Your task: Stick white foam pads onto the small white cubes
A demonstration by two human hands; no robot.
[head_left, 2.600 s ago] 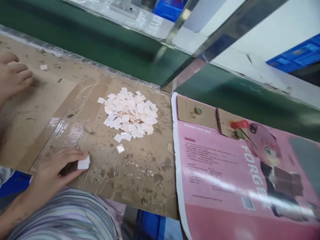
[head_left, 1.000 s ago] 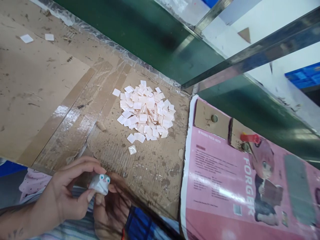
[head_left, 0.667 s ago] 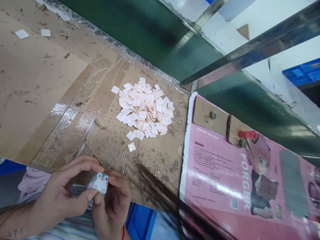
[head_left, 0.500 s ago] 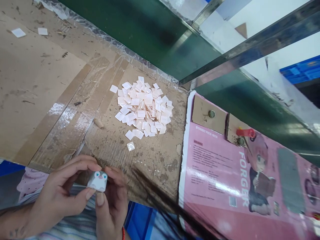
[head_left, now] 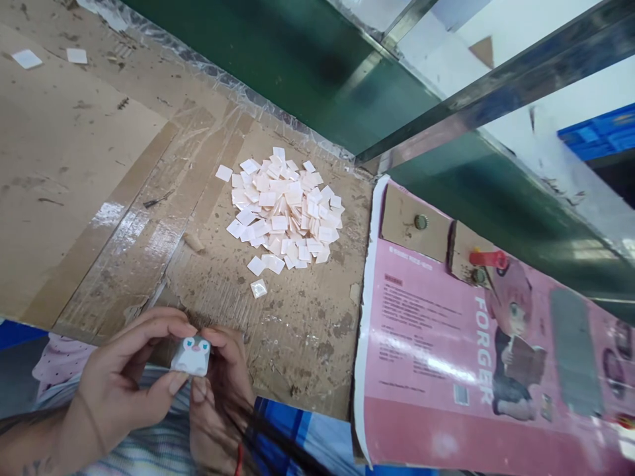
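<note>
At the near edge of the cardboard-covered counter, the left hand and the right hand are gripping a small white block between them; the left thumb and forefinger are pinching it from its left side, while the right thumb and forefinger are bracing its right side; the block is showing a painted face with two blue-green eyes; dark strands of hair are crossing the right hand, so its other fingers are perhaps curling underneath, though that is hard to make out. Beyond the hands, a heap of pale square pieces is lying on the counter; one shiny square is sitting just apart from the heap on its near side; two more white squares are lying well off toward the far left. On the right, a pink printed sheet is spreading out, bearing the word FORGER; two cardboard pieces are resting along its far edge, one carrying a round cap and the other a red object; a green panel is running behind everything.
</note>
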